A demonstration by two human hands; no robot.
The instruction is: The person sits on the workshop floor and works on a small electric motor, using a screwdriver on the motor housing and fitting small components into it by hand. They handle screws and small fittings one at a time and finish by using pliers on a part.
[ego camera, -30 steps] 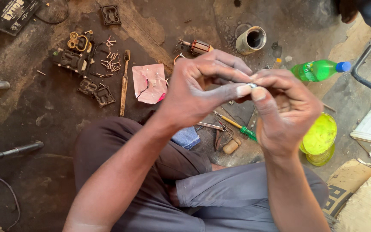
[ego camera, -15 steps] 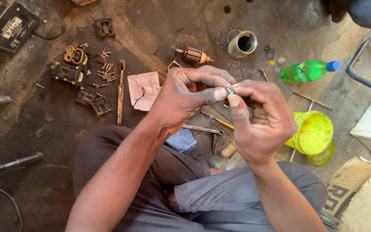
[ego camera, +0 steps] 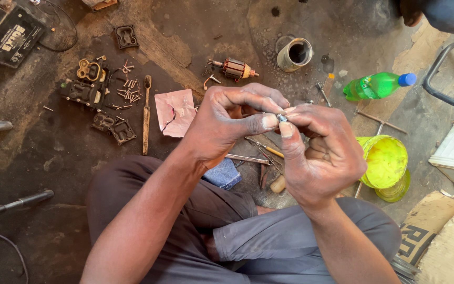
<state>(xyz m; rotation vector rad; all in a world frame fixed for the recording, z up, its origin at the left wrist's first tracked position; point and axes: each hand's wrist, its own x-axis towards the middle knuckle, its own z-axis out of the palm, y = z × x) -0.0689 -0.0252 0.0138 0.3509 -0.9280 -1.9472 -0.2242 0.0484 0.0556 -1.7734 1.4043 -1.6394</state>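
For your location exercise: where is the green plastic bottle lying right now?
In the head view, the green plastic bottle lies on its side on the floor at upper right, beyond the right hand, between the metal cylinder and the yellow bowl.

Both hands, left hand [ego camera: 227, 123] & right hand [ego camera: 319, 152], dropped lower-left in view, pinching small metal part [ego camera: 281, 118] throughout.
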